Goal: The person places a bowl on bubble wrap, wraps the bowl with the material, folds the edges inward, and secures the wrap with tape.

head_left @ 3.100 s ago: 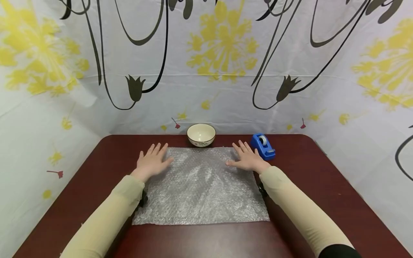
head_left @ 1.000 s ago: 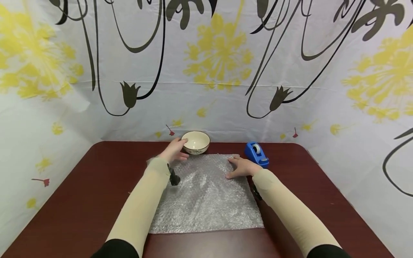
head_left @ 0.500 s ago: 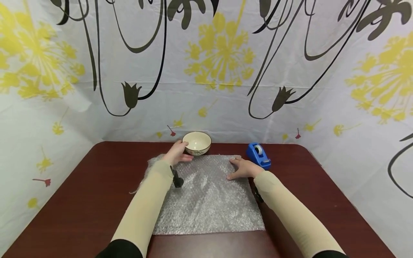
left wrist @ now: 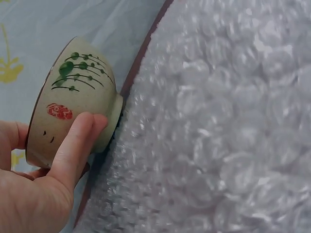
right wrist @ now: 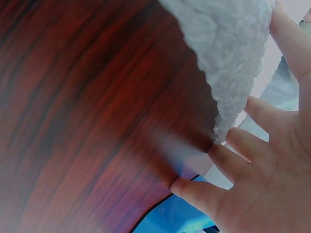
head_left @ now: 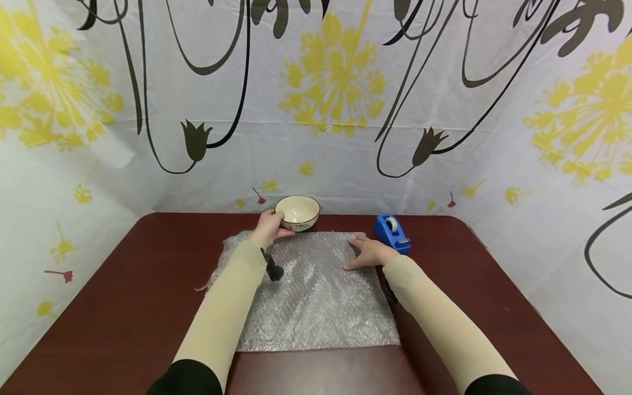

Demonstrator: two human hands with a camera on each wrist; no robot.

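At the far edge of the table, my left hand (head_left: 268, 227) grips the left side of a cream bowl (head_left: 298, 209) with a dark rim. The left wrist view shows green and red painted marks on the bowl (left wrist: 73, 102), with the thumb at its rim and fingers along its outside. A sheet of clear bubble wrap (head_left: 321, 296) lies flat in front of the bowl, partly hidden by the left forearm. My right hand (head_left: 369, 253) rests at the sheet's far right corner, fingers spread; in the right wrist view its fingertips (right wrist: 216, 150) meet the wrap's edge and the wood.
A blue tape dispenser (head_left: 391, 233) with a roll in it stands just behind and right of the right hand. The dark red wooden table (head_left: 148, 285) ends at a patterned white cloth backdrop (head_left: 237, 175) behind the bowl.
Both hands lay spread over the wrap's far corners at first. The left has moved right to the bowl and taken hold of it; the right has stayed near its corner.
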